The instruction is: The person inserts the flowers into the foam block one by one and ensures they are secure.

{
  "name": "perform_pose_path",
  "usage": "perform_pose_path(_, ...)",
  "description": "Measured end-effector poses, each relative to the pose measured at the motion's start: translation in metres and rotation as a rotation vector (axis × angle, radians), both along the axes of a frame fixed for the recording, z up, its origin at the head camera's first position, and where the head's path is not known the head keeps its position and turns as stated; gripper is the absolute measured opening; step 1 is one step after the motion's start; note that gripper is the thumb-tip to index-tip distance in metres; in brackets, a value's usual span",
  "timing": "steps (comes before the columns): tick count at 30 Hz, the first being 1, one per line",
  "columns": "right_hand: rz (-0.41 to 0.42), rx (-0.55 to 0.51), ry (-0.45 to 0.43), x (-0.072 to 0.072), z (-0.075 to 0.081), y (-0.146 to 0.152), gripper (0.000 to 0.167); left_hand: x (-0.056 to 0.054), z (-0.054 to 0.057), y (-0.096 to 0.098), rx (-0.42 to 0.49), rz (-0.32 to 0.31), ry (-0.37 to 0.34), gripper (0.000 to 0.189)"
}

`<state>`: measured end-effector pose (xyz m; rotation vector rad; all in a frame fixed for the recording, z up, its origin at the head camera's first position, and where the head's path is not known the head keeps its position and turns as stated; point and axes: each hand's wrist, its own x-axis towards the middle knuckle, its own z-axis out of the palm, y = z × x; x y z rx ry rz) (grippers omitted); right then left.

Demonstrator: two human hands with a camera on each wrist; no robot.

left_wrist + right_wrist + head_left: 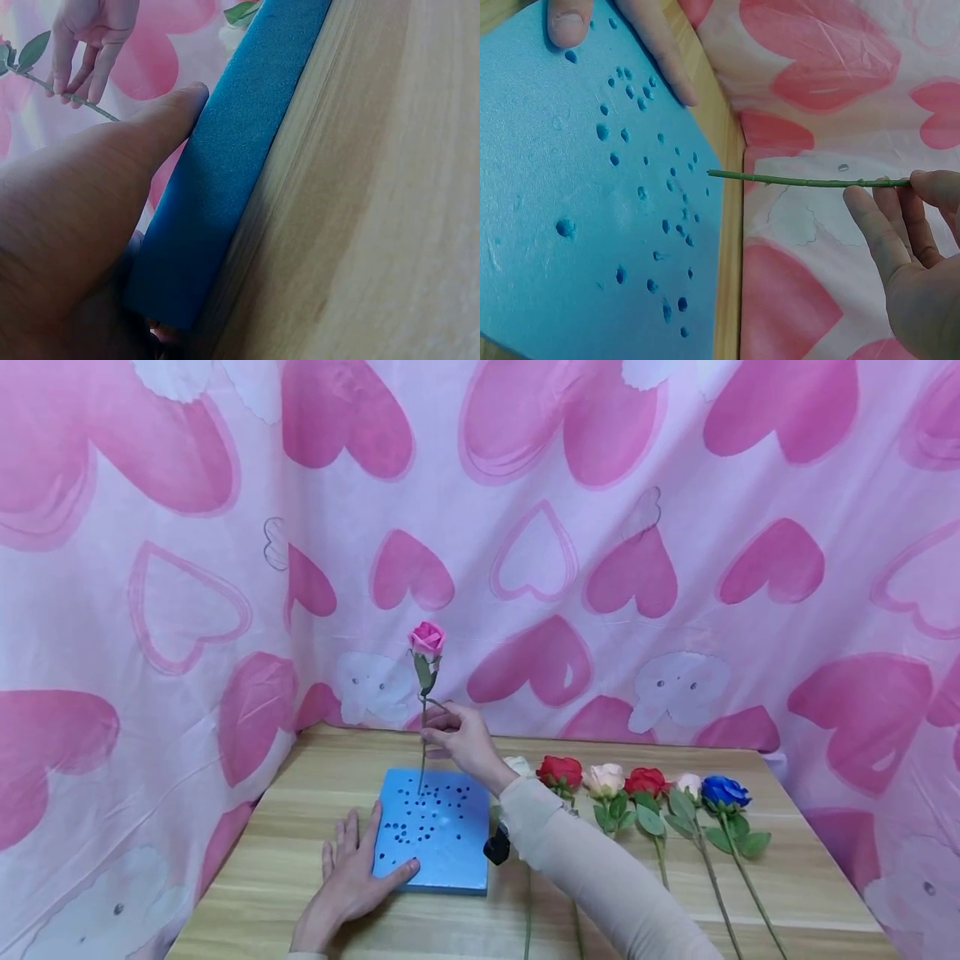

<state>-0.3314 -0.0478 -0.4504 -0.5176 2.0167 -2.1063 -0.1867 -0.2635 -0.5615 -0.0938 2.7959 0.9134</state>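
My right hand (457,739) pinches the green stem (802,181) of a pink rose (427,639) between thumb and fingertips. The rose stands nearly upright, bloom at the top. Below it lies a blue foam block (442,860) with many small holes in its upper face. In the right wrist view the stem's bare lower end shows outside the holes, over the block's far part. My left hand (351,868) rests at the block's left side, fingers stretched out along the edge and thumb on the near left corner. The left wrist view shows the thumb against the block's upper edge.
Right of the block, several roses lie on the wooden table (285,827): a red rose (560,771), a pale pink rose (606,779), another red rose (647,782) and a blue rose (726,791) among them. A heart-patterned curtain (525,568) hangs behind.
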Motion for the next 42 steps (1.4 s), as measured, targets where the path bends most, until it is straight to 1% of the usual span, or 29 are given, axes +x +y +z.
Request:
perform_pose_path(6, -0.010, -0.019, -0.003, -0.003, -0.003, -0.011, 0.024, 0.002, 0.002, -0.004, 0.008, -0.001, 0.012, 0.130)
perform_pose_path(8, -0.018, -0.006, 0.003, -0.004, -0.005, -0.014, 0.024, 0.003, 0.003, -0.003, 0.005, -0.006, 0.009, 0.130)
perform_pose_path(13, -0.040, 0.044, 0.025, -0.006, -0.009, -0.015, 0.022, 0.003, 0.003, 0.000, 0.015, -0.013, 0.032, 0.127)
perform_pose_path(18, -0.021, 0.106, 0.059, -0.006, -0.010, -0.015, 0.024, 0.003, 0.004, 0.004, 0.020, -0.006, 0.030, 0.127)
perform_pose_path(21, -0.015, 0.122, 0.073, -0.006, -0.010, -0.016, 0.025, 0.002, 0.004, 0.003, 0.018, 0.001, 0.028, 0.127)
perform_pose_path(24, -0.011, 0.125, 0.081, -0.005, -0.011, -0.018, 0.025, 0.002, 0.003, 0.002, 0.019, 0.008, 0.029, 0.128)
perform_pose_path(26, -0.004, 0.126, 0.083, -0.005, -0.013, -0.020, 0.024, 0.002, 0.003, 0.002, 0.019, 0.013, 0.016, 0.129)
perform_pose_path(31, 0.011, 0.128, 0.063, -0.004, -0.020, -0.022, 0.030, 0.002, 0.003, 0.002, 0.025, 0.019, 0.002, 0.129)
perform_pose_path(35, 0.012, 0.121, 0.058, -0.003, -0.022, -0.023, 0.033, 0.002, 0.004, 0.003, 0.031, 0.018, 0.013, 0.128)
perform_pose_path(38, 0.013, 0.128, 0.064, -0.003, -0.021, -0.022, 0.030, 0.000, 0.003, 0.003, 0.035, 0.022, 0.007, 0.129)
perform_pose_path(42, 0.008, 0.167, 0.071, -0.004, -0.019, -0.021, 0.027, -0.001, -0.001, 0.001, 0.042, 0.030, 0.005, 0.131)
